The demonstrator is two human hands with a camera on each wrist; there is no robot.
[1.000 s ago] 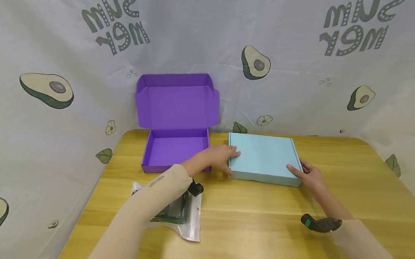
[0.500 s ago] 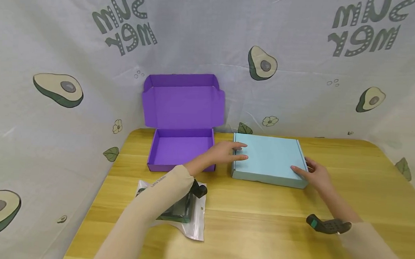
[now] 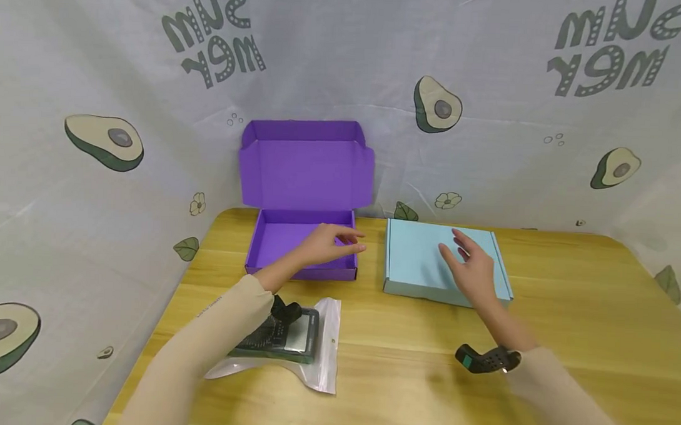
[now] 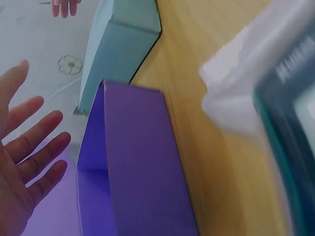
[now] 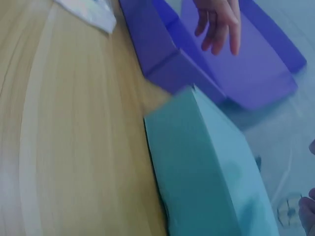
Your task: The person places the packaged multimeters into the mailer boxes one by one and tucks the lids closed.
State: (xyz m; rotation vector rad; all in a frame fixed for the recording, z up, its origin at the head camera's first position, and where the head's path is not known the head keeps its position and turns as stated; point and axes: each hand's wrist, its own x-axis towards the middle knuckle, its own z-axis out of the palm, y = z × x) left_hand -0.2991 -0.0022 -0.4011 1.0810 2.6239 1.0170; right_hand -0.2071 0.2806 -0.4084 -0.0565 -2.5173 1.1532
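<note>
The left hand [image 3: 325, 244] hovers over the right part of the open purple box [image 3: 301, 273], its fingers spread and holding nothing. In the left wrist view the same hand [image 4: 29, 157] shows spread fingers beside the purple box [image 4: 142, 162]. Above the lid of the closed light-blue box [image 3: 418, 253] is the right hand [image 3: 472, 267], fingers apart and empty. Only fingertips of it show at the right edge of the right wrist view, past the light-blue box [image 5: 192, 167]. The purple box's lid [image 3: 308, 174] stands raised.
A clear plastic bag [image 3: 327, 343] holding a dark flat item [image 3: 302, 336] lies at the front left of the wooden table [image 3: 391, 377], partly under the left forearm. A patterned curtain [image 3: 346, 50] hangs behind the boxes.
Both hands have come off the light-blue box. The left has moved left to over the purple box; the right has moved left from the light-blue box's right edge to above its lid.
</note>
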